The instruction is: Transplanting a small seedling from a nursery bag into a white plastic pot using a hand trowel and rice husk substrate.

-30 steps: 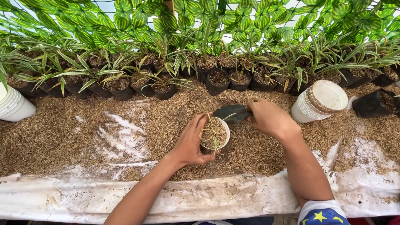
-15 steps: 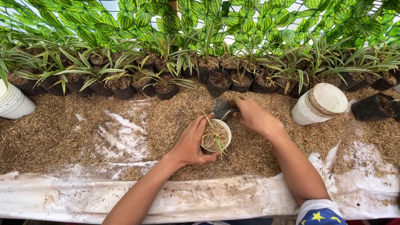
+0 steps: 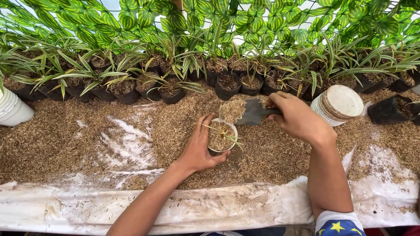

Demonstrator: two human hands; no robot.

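My left hand [image 3: 197, 147] wraps around a small white pot [image 3: 222, 137] that stands on the husk-covered bench and holds husk mix and a thin green seedling. My right hand [image 3: 296, 117] grips the handle of a dark trowel [image 3: 253, 112]. The trowel's blade is raised just above the pot's far rim, and a heap of brown rice husk [image 3: 232, 110] sits on its tip and spills toward the pot.
Black grow bags [image 3: 228, 83] with striped-leaf plants line the back under a leafy green screen. A stack of white pots [image 3: 337, 105] lies on its side at right, another white stack [image 3: 13, 109] at far left. White plastic sheet [image 3: 218, 207] edges the bench front.
My right hand dipped the trowel into the husk behind the pot, then lifted it rightward loaded with husk above the pot. My left hand stayed on the pot.
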